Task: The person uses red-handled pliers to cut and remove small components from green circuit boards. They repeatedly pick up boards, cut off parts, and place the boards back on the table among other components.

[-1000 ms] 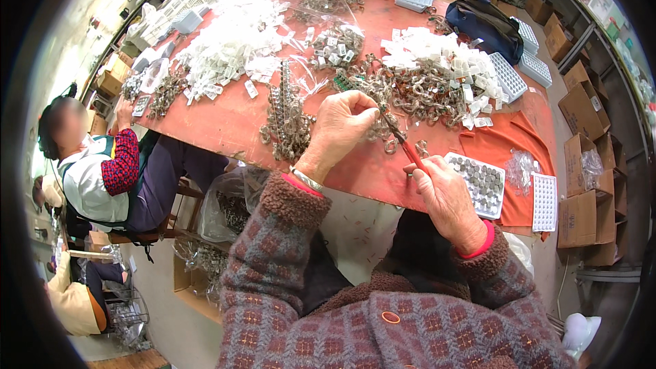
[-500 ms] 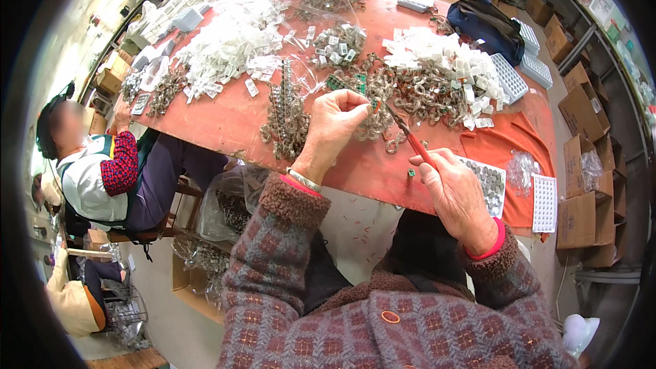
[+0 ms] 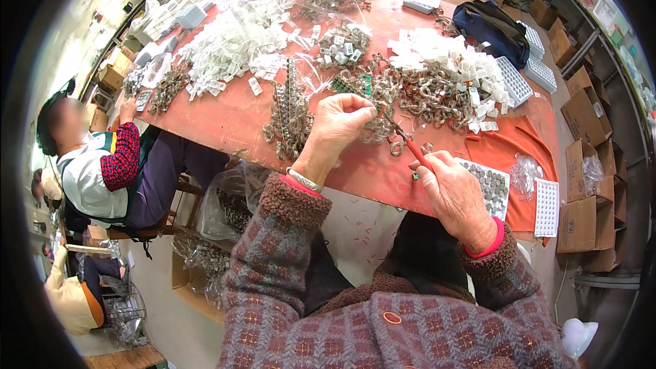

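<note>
My left hand (image 3: pixel 335 126) is closed in a pinch, thumb against forefinger, on a small green and orange piece (image 3: pixel 380 106), too small to name exactly. In my right hand (image 3: pixel 452 195) is a red-handled tool (image 3: pixel 418 153) with a slim dark metal head; its exact kind is unclear. The head points up and left to the pinched piece; whether they touch I cannot tell. Just beyond my fingers lie small green circuit boards (image 3: pixel 366 86) beside coiled brownish wires (image 3: pixel 430 92). Another bundle of wired parts (image 3: pixel 287 109) lies left of my left hand.
White plastic cases (image 3: pixel 232 48) are heaped at the far left of the red table (image 3: pixel 239 126). On the right are a tray of round silver discs (image 3: pixel 488 183), an orange cloth (image 3: pixel 502 138) and a white tray (image 3: pixel 546 208). A person (image 3: pixel 102 164) sits at left.
The tool's head has shifted slightly down and right, and my right hand has moved very little. My left hand keeps its pinch. The hand of the person across the table has left the view.
</note>
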`<state>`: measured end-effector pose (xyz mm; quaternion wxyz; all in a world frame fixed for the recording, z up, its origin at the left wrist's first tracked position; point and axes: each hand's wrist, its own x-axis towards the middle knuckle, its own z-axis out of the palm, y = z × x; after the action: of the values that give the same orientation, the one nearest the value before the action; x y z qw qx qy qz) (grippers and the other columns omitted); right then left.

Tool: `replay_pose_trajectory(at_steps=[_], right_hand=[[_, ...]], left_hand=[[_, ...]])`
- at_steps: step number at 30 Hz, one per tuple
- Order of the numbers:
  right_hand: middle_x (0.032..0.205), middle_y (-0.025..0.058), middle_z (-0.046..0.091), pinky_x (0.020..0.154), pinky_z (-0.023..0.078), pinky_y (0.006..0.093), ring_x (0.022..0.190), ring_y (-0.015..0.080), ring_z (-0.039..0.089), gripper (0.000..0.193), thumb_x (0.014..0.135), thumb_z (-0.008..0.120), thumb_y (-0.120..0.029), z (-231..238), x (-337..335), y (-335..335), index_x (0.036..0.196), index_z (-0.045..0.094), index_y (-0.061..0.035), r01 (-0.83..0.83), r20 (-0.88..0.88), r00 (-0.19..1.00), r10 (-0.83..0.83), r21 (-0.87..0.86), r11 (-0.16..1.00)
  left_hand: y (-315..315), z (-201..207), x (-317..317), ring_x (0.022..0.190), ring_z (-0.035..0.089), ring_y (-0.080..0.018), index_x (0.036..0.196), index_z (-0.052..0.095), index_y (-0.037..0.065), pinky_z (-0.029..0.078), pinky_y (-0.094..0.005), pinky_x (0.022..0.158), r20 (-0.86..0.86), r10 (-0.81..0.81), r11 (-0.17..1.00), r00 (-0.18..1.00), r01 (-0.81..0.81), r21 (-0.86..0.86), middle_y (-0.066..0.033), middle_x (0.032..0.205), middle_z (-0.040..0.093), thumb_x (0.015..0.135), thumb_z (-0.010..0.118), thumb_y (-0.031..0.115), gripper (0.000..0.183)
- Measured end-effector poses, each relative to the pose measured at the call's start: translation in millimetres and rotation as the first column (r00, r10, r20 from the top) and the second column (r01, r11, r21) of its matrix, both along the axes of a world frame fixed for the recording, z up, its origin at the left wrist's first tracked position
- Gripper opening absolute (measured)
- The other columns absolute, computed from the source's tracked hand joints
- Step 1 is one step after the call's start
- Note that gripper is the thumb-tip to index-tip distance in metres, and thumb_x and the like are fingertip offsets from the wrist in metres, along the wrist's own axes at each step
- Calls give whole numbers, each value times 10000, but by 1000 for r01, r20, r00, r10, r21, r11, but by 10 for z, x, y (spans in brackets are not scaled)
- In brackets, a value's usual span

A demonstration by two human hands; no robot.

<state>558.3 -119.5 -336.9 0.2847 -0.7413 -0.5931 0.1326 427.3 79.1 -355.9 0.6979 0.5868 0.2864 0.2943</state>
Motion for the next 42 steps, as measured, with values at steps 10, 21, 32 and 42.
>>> replay_pose_trajectory(at_steps=[10,21,32,42], right_hand=[[988,160,575,798,475,418,909,351,595,272,1010,451,-211,-24,-19,1,1061,651,-33,15,-53,998,-16,-13,1000],[987,165,587,800,473,417,904,359,593,264,1003,450,-185,-28,-37,-15,1060,651,-24,4,-53,999,-4,13,1000],[992,171,597,789,473,415,894,359,594,271,996,453,-184,-82,-42,-17,1055,652,-10,-3,-101,995,7,39,999],[968,203,564,734,488,464,854,403,586,205,975,517,-166,-146,-31,7,1062,583,8,-30,-84,996,37,80,996]], left_hand=[[18,-50,-17,511,446,-21,923,663,14,334,-165,465,53,-48,998,997,50,-29,31,729,610,891,687,66,66],[34,-5,-39,506,446,-16,946,658,6,328,-159,457,49,-83,992,995,87,-89,36,715,596,887,691,65,90],[-2,-18,-31,503,437,-9,923,655,15,316,-154,462,13,-58,994,998,59,-87,46,703,586,877,690,61,74],[7,-89,-31,544,457,8,919,659,34,331,-149,484,-37,-50,999,998,50,15,54,712,596,883,690,71,60]])
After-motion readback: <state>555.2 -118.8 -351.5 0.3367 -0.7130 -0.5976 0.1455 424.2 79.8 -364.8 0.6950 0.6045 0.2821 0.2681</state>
